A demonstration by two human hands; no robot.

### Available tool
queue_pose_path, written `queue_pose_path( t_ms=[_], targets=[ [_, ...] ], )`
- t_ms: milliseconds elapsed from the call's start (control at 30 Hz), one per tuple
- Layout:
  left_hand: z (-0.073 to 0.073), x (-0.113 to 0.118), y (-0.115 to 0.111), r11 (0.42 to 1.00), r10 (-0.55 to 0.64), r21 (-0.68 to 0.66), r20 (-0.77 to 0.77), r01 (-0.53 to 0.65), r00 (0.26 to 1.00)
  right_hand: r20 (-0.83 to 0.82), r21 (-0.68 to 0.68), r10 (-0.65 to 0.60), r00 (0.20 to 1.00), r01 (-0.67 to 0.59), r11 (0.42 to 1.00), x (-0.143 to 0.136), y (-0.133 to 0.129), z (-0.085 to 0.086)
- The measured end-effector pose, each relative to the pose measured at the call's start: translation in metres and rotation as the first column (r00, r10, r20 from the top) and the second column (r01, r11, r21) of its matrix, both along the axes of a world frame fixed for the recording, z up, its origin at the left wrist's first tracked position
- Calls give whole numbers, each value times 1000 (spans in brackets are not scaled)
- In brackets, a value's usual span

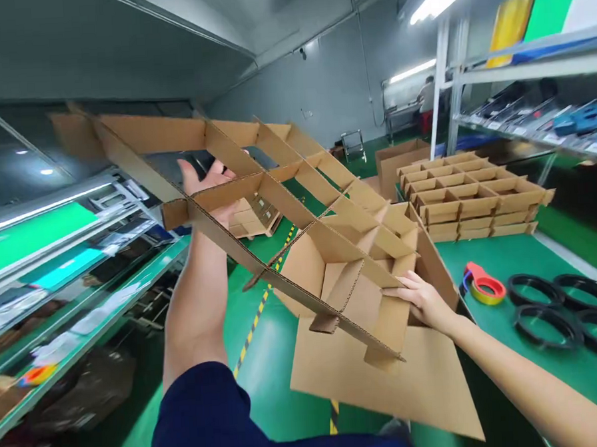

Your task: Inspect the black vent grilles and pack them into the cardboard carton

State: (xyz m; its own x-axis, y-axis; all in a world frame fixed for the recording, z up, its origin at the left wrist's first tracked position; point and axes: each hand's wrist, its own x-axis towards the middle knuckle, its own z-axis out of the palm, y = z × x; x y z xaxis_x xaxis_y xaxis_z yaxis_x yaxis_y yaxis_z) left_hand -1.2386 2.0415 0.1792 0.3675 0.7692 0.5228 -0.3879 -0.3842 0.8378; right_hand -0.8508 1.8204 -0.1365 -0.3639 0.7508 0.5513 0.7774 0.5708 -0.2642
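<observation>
A cardboard divider grid (302, 213) hangs tilted in front of me, its left end raised and its right end low. My left hand (211, 185) is under the raised side, seen through a cell, with thumb and fingers spread and the wrist against a strip. At the lower right, my right hand (417, 294) pinches a strip of the grid between thumb and fingers. Below the grid's low end stands an open cardboard box (308, 269), one flap (387, 385) folded out toward me. The grid hides part of the box's inside.
On the green table (473, 254) at right are stacked divider grids (470, 194), a red tape dispenser (484, 286) and several black rings (546, 324). Shelving (521, 72) rises behind it. A workbench (83, 308) runs along the left. Boxes on a pallet (255, 216) stand beyond; a person (426, 97) sits far back.
</observation>
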Motion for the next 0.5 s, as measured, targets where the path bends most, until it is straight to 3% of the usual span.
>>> queue_pose_path(
  t_ms=[100, 200, 300, 400, 500],
  targets=[
    [-4, -19, -29, 997, 62, -44, -98, -67, 993, -67, -71, 105, 992, -110, 991, -16, 17, -32],
    [-17, -15, -30, 998, 20, -60, -176, -31, 984, -99, -156, 143, 985, -157, 975, -11, 39, -64],
    [-38, 0, -15, 991, -50, -129, -157, 30, 986, -94, -273, 122, 988, -143, 951, 9, 62, -92],
    [-69, 21, 13, 955, -145, -279, -128, 105, 981, -52, -393, 77, 996, -91, 915, 31, 86, -114],
    [-113, 45, 52, 895, -195, -434, -174, 103, 965, 27, -602, -2, 1000, 18, 798, 53, 108, -127]
  ],
)
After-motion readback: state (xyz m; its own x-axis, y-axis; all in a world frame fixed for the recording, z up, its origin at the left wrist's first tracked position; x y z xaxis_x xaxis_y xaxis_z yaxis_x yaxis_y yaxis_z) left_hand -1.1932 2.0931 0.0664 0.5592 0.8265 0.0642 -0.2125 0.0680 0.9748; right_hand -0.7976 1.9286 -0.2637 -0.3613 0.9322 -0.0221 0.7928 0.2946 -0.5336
